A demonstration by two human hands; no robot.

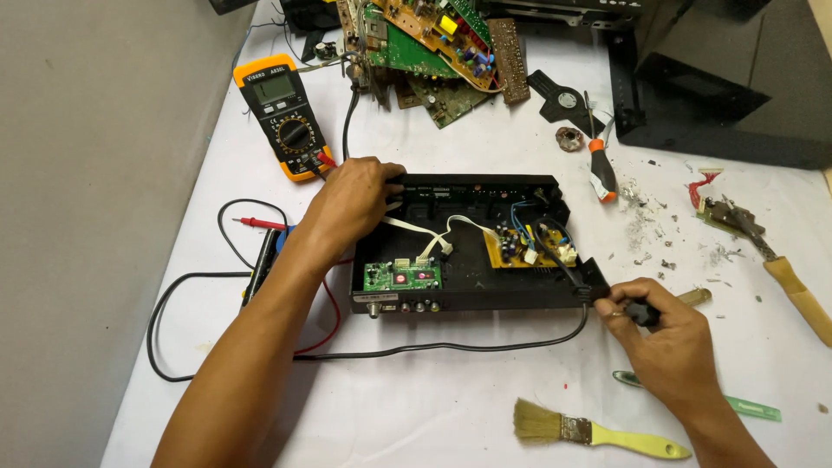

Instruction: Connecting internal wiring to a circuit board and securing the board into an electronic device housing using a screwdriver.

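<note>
Head view, single entry; I log what I see from my remote station.

Item 1: open black set-top box (468, 251), lid off, at the centre of the white worktop (433, 399). Inside: a small green board (401, 276) at 7 o'clock, a yellow power board (527, 245) at 3 o'clock, and a white ribbon cable (425, 230) running between them.

Item 2: left hand (351, 204), at 10 o'clock of the box, grip closed over the box's rear left corner, steadying it.

Item 3: right hand (663, 325), at 4 o'clock of the box, grip pinched on the black mains cord (451, 347) just where it leaves the box's front right corner. The cord trails along the front of the box towards 8 o'clock.

Item 4: orange multimeter (284, 117) at 11 o'clock, with its red probe (260, 224) lying at 9 o'clock.

Item 5: pile of loose circuit boards (438, 48) at 12 o'clock.

Item 6: orange-handled screwdriver (600, 165) at 2 o'clock; wooden-handled tool (793, 282) at 3 o'clock; yellow-handled brush (598, 432) at 5 o'clock.

Progress, as I judge it: the casing is already opened and both boards remain seated. The cord is yet to come free of the case, so the work looks at an early-to-middle stage.
</note>
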